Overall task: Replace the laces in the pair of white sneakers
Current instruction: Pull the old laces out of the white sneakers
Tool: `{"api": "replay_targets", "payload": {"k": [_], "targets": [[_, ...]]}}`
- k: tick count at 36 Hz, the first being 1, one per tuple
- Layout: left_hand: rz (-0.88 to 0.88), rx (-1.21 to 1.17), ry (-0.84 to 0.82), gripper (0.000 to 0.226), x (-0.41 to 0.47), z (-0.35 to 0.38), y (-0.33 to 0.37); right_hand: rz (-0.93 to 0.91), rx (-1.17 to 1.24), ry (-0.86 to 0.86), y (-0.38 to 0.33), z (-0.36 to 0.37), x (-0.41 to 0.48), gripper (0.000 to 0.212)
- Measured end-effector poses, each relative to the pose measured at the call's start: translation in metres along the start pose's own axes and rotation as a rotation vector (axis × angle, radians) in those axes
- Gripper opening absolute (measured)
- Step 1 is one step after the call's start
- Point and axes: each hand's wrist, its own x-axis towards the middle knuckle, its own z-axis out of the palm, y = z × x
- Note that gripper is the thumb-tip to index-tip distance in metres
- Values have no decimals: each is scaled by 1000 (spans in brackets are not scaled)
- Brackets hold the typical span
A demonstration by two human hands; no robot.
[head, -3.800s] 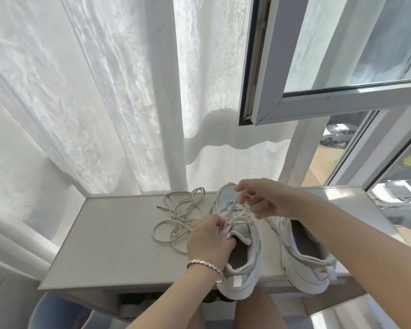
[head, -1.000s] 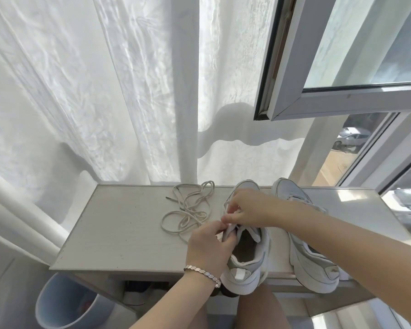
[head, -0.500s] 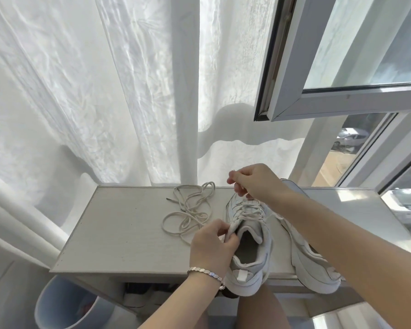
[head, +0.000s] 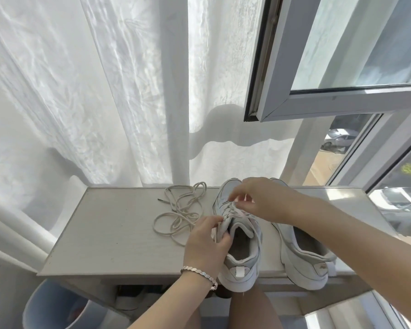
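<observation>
Two white sneakers stand on a pale wooden table [head: 109, 233], toes pointing away from me. My left hand [head: 205, 243] grips the left side of the collar of the left sneaker [head: 241, 257]. Over that shoe's laced front hovers my right hand [head: 259, 200], its fingers curled at the white lace [head: 233, 211]; whether they pinch it is unclear. The right sneaker [head: 304, 260] sits partly behind my right forearm, and its lacing is hidden. To the left of the shoes lies a loose beige lace [head: 180, 214] in a tangle.
White curtains [head: 105, 91] hang just behind the table. An open window frame [head: 282, 96] juts out above right. A light blue bin [head: 48, 305] stands below the table's left front corner. My knees are under the front edge.
My right hand rose from the eyelets to pull the lace up, then came back down to the laced front. My left hand kept its grip on the left sneaker.
</observation>
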Motion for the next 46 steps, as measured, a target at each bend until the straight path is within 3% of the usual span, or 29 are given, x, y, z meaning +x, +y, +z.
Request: {"api": "replay_targets", "payload": {"k": [7, 11, 30, 34, 35, 38, 41, 44, 46], "targets": [[36, 15, -9, 21, 2, -1, 0, -65, -254, -225, -4, 19, 36, 25], [22, 16, -25, 22, 2, -1, -1, -45, -222, -259, -1, 9, 39, 18], [-13, 12, -34, 24, 1, -1, 2, -119, -243, -218, 12, 12, 37, 13], [1, 21, -35, 22, 0, -2, 3, -103, -152, -121, 16, 23, 37, 11], [6, 30, -38, 21, 0, -3, 3, -84, -79, -61, 19, 23, 37, 7], [26, 56, -28, 17, 1, -6, 0, 70, 247, 197, 30, 22, 34, 23], [32, 69, 11, 13, 0, -10, -3, 208, 480, 386, 37, 23, 32, 16], [29, 68, 16, 12, 0, -8, -2, 230, 112, 313, 32, 22, 33, 7], [28, 82, -4, 15, 0, -4, 0, 139, -146, 230, 26, 16, 35, 25]]}}
